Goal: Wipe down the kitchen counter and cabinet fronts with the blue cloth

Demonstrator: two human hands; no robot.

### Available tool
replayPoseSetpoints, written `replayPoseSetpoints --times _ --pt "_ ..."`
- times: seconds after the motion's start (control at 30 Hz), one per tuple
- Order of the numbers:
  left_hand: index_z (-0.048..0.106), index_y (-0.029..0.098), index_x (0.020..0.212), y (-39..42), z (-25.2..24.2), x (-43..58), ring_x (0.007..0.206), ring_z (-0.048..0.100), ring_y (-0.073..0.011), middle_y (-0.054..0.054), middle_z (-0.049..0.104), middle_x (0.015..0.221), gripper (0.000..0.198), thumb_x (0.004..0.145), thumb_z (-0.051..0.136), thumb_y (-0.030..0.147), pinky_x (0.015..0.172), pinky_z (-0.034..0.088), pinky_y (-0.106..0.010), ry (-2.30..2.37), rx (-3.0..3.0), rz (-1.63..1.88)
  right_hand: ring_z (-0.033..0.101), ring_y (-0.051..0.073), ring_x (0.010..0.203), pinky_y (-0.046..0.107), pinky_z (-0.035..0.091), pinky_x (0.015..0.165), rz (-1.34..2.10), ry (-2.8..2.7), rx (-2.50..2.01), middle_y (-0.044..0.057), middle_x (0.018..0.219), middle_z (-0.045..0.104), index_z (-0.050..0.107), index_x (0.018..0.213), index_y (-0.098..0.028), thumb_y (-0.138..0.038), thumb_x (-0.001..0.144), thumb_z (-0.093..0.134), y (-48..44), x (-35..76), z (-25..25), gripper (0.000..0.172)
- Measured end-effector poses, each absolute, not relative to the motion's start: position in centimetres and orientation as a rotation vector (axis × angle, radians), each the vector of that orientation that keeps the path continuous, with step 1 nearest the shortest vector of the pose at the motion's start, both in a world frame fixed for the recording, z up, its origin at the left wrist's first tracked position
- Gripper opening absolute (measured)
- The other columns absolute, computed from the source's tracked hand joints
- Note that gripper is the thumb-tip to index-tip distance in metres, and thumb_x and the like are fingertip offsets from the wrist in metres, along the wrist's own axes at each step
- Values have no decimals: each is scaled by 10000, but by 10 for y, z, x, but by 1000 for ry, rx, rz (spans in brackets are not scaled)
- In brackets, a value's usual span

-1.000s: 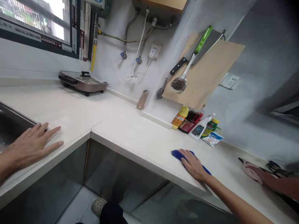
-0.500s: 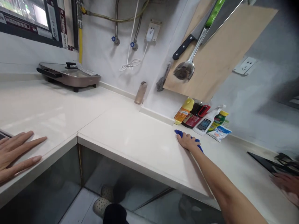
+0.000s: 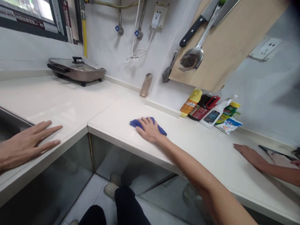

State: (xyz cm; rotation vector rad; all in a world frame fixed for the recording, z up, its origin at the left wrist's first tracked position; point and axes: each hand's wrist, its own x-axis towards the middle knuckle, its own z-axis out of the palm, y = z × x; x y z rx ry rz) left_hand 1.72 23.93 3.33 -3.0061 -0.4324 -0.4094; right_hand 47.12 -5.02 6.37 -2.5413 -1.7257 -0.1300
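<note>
My right hand (image 3: 148, 128) lies over a blue cloth (image 3: 161, 130), pressing it onto the white countertop (image 3: 194, 150) a little right of the inner corner. Parts of the cloth stick out on both sides of the hand. On the left arm of the counter, my left hand (image 3: 30, 143) rests palm down with its fingers spread, holding nothing. It lies near the counter's front edge, beside a dark opening (image 3: 11, 125).
An electric pan (image 3: 77, 73) with a lid stands at the back left, and a brownish bottle (image 3: 146, 85) by the wall. Several bottles, among them a white spray bottle (image 3: 212, 116), and a packet (image 3: 228, 125) line the back. Another person's hand (image 3: 249, 156) rests at the right.
My right hand has slid the blue cloth left along the counter, away from the bottles. The other person's hand has come further onto the counter. The view has shifted slightly.
</note>
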Motion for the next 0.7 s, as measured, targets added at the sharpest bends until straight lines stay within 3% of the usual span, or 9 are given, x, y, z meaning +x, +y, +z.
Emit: replayPoseSetpoints --times 0.13,0.27,0.43,0.6,0.7 --pt "744 280 1278 245 35 15 1613 137 -249 -21 389 1671 521 1038 287 351 1312 189 -458 -287 -3046 -356 238 365 1575 656 220 1254 -215 -1836 -2415 44 1703 354 416 1632 -293 -529 1102 160 -106 449 55 634" --pt "758 232 1234 233 36 19 1607 159 -254 -70 436 1639 585 1043 210 312 1301 197 -456 -420 -3072 -459 287 331 1563 647 265 1240 -232 -1844 -2405 43 1687 390 428 1629 -322 -447 1114 157 -173 455 48 595" --pt "752 184 1262 219 36 21 1602 184 -298 -118 397 1656 633 1055 164 294 1286 214 -522 -461 -3078 -520 288 304 1576 620 301 1246 -202 -1694 -2562 20 1693 380 448 1616 -331 -504 1105 161 -260 490 40 611" --pt "739 179 1286 218 35 24 1585 207 -345 -125 373 1667 640 1051 160 314 1279 195 -594 -475 -3044 -504 388 279 1534 532 311 1282 -254 -1539 -2620 41 1626 485 566 1536 -283 -576 1072 231 -357 546 31 643" --pt "564 144 1500 216 40 32 1569 280 -323 -137 426 1636 614 1049 267 435 1301 186 -562 -615 -3068 -441 477 279 1472 514 360 1261 -303 -1449 -2649 50 1575 547 618 1485 -290 -592 1047 263 -398 570 25 640"
